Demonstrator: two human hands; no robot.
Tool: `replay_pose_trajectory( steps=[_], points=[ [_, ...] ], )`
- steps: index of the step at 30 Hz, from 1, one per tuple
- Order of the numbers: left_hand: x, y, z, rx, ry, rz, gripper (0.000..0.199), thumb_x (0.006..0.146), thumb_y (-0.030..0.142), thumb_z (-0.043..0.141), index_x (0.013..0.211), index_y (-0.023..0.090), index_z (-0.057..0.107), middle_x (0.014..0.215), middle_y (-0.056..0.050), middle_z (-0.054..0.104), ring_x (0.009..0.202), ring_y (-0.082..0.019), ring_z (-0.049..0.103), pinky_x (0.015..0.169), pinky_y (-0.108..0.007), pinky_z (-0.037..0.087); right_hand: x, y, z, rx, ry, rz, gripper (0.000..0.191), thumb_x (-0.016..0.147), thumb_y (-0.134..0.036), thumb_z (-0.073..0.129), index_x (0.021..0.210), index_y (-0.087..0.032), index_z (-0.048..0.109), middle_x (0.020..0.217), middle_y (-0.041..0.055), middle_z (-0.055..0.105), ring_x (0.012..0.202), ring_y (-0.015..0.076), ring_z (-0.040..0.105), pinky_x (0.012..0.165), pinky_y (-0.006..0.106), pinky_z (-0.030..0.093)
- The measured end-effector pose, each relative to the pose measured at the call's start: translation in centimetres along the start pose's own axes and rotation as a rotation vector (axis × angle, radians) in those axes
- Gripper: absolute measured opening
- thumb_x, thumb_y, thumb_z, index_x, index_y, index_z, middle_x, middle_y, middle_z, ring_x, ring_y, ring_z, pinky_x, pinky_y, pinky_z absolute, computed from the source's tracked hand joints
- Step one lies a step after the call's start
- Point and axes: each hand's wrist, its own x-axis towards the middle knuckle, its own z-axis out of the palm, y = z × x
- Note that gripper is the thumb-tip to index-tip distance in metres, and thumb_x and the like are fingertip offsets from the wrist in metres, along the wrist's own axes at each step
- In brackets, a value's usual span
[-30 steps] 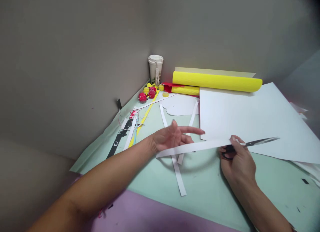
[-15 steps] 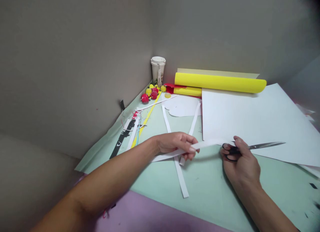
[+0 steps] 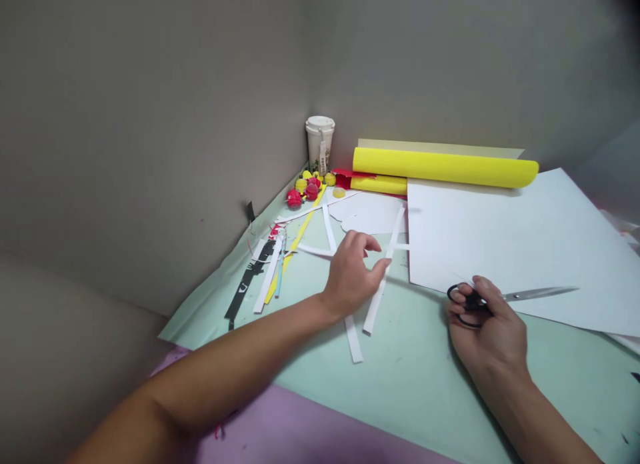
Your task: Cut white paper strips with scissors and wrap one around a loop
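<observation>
My left hand (image 3: 354,272) hovers over the middle of the table with thumb and fingers apart, nothing between them. Beside its thumb lies a white paper strip (image 3: 375,304). Another white strip (image 3: 353,341) passes beneath the hand, and a third, crosswise strip (image 3: 315,250) is partly hidden behind it. My right hand (image 3: 490,334) holds scissors (image 3: 475,301) with black handles, their blades pointing right over a large white sheet (image 3: 505,244). A thin pale sliver shows near the right fingertips, too fine to make out.
Yellow corrugated rolls (image 3: 445,167) lie along the back wall. A lidded white cup (image 3: 320,144) stands in the corner, behind small red and yellow ornaments (image 3: 303,189). Black scraps (image 3: 250,277) and a yellow strip (image 3: 300,234) lie at left on the pale green cover (image 3: 410,377).
My left hand has let go of the white paper strip and moved slightly up and away; a strip now lies crosswise on the table. My right hand still holds the scissors.
</observation>
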Motion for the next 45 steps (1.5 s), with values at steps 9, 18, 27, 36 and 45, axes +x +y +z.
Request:
replay_pose_trajectory(
  steps=[9, 18, 27, 36, 45],
  points=[
    [-1.3, -0.5, 2.2, -0.51, -0.573, -0.347, 0.05, 0.08, 0.057, 0.059, 0.107, 0.015, 0.059, 0.094, -0.009, 0.066, 0.076, -0.014, 0.061, 0.066, -0.025, 0.044, -1.0, 0.3, 0.4, -0.145, -0.069, -0.091, 0.023, 0.067, -0.021, 0.074, 0.086, -0.022, 0.061, 0.066, -0.0015, 0.061, 0.06, 0.0103, 0.055, 0.046, 0.016, 0.04],
    [1.1, -1.9, 1.2, -0.808, -0.311, -0.457, 0.045, 0.087, 0.049, 0.052, 0.105, 0.01, 0.063, 0.094, -0.011, 0.068, 0.068, -0.011, 0.06, 0.059, -0.022, 0.043, -3.1, 1.6, -0.4, -0.711, -0.396, -0.17, 0.024, 0.071, -0.04, 0.075, 0.083, -0.023, 0.064, 0.068, 0.0009, 0.064, 0.058, 0.0137, 0.053, 0.052, 0.024, 0.041],
    [1.2, -1.5, 0.5, -0.595, -0.322, -0.297, 0.042, 0.091, 0.047, 0.046, 0.104, 0.012, 0.064, 0.085, -0.007, 0.067, 0.071, -0.013, 0.061, 0.066, -0.025, 0.043, -3.4, 1.3, -0.3, -1.097, -0.724, -0.044, 0.025, 0.083, -0.047, 0.06, 0.089, -0.023, 0.062, 0.074, 0.0005, 0.061, 0.065, 0.0155, 0.049, 0.059, 0.028, 0.035],
    [0.7, -2.1, 1.2, -0.48, -0.447, -0.315, 0.049, 0.084, 0.051, 0.056, 0.116, 0.014, 0.058, 0.104, -0.009, 0.064, 0.09, -0.018, 0.058, 0.081, -0.031, 0.044, -3.0, 1.3, 0.3, -1.009, -0.629, 0.078, 0.017, 0.085, -0.037, 0.06, 0.092, -0.023, 0.057, 0.073, -0.001, 0.063, 0.072, 0.0158, 0.054, 0.07, 0.029, 0.039],
    [1.1, -2.2, 1.3, -0.649, -0.645, -0.518, 0.031, 0.078, 0.033, 0.068, 0.096, 0.009, 0.062, 0.076, -0.007, 0.066, 0.064, -0.012, 0.06, 0.064, -0.026, 0.047, -2.3, 1.6, -0.1, -0.848, -0.52, 0.116, 0.023, 0.083, -0.038, 0.065, 0.098, -0.024, 0.056, 0.08, 0.0003, 0.067, 0.071, 0.0144, 0.054, 0.068, 0.028, 0.039]
  ],
)
